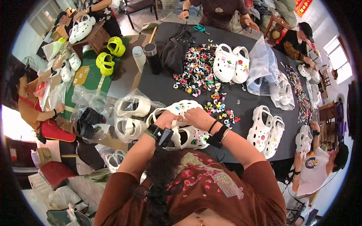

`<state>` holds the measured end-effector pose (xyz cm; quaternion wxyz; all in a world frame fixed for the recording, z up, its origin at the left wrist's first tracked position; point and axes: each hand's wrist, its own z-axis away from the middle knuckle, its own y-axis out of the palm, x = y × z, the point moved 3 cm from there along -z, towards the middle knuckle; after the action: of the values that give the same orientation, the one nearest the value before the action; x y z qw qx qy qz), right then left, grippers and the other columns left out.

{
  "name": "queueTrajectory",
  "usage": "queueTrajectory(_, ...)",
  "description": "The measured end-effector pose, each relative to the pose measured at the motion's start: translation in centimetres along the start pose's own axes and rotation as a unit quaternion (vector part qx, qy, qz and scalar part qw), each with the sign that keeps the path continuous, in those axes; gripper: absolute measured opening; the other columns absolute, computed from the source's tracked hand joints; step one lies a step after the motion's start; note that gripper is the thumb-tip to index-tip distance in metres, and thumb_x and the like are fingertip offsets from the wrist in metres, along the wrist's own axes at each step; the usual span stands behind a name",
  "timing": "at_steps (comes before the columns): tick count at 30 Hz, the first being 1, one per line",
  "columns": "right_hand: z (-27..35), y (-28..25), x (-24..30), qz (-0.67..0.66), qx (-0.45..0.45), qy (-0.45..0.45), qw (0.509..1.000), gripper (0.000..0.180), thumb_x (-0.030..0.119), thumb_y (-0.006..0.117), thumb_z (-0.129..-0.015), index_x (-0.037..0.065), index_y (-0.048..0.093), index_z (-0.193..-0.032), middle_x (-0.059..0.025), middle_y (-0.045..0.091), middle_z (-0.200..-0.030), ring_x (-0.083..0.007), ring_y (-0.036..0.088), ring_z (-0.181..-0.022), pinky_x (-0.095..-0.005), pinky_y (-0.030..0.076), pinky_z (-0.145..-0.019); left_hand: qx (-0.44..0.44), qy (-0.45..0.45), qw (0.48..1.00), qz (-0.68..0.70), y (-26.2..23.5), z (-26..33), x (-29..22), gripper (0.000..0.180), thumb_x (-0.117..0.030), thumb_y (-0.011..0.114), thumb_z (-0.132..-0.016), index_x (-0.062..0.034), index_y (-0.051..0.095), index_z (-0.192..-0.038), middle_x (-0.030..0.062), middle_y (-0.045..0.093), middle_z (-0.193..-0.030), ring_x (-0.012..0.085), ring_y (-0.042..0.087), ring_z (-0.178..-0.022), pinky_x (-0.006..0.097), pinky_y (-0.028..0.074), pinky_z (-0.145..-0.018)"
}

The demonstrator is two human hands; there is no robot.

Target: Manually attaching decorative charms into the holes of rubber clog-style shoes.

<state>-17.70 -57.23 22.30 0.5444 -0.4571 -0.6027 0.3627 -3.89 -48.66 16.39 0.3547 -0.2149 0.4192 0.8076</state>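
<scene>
Hands on a white clog at frame centre
Left hand (166,119) and right hand (198,117) grip the white clog (181,109); colourful charms (198,69) are heaped above.

I have one view, from a fisheye camera worn on the person's head, looking steeply down over their hair and shoulders onto the desk (169,86) just in front. It sits close to the left hand (166,119) and right hand (199,117) at centre. The wide lens bends the desk edges and takes in co-workers around the rim.
</scene>
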Motion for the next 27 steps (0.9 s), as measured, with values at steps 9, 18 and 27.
queueTrajectory(9, -3.0, -1.0, -1.4, -0.014, 0.166, 0.089, 0.982, 0.048, 0.036, 0.07, -0.075, 0.001, 0.058, -0.105, -0.018, 0.064, -0.092, -0.0325, 0.065, -0.085, -0.0423, 0.053, -0.071, -0.019, 0.007, 1.0, -0.023, 1.9, 2.2, -1.5, 0.04, 0.017, 0.053, -0.079, 0.0049, 0.056, -0.117, 0.0146, 0.064, -0.11, 0.0269, 0.066, -0.095, 0.04, 0.056, -0.079)
queueTrajectory(18, -2.9, -0.2, -0.1, 0.046, 0.171, -0.042, 0.983, 0.023, 0.02, 0.057, -0.082, 0.021, 0.068, -0.102, -0.0066, 0.065, -0.067, -0.0287, 0.065, -0.064, -0.0417, 0.049, -0.055, -0.017, -0.028, 0.999, -0.018, 1.4, 1.8, -1.5, 0.048, 0.018, 0.051, -0.073, 0.0058, 0.056, -0.119, 0.0146, 0.065, -0.109, 0.0255, 0.065, -0.095, 0.037, 0.055, -0.078)
queueTrajectory(27, 3.1, -0.7, -1.2, 0.015, 0.075, 0.125, 0.989, 0.02, 0.026, 0.053, -0.088, 0.008, 0.061, -0.087, -0.0128, 0.064, -0.071, -0.0327, 0.065, -0.07, -0.0432, 0.051, -0.06, 0.005, -0.059, 0.998, 0.015, -0.6, 0.5, -0.1, 0.04, 0.007, 0.056, -0.083, 0.0057, 0.052, -0.123, 0.0162, 0.06, -0.121, 0.0282, 0.061, -0.107, 0.041, 0.051, -0.091)
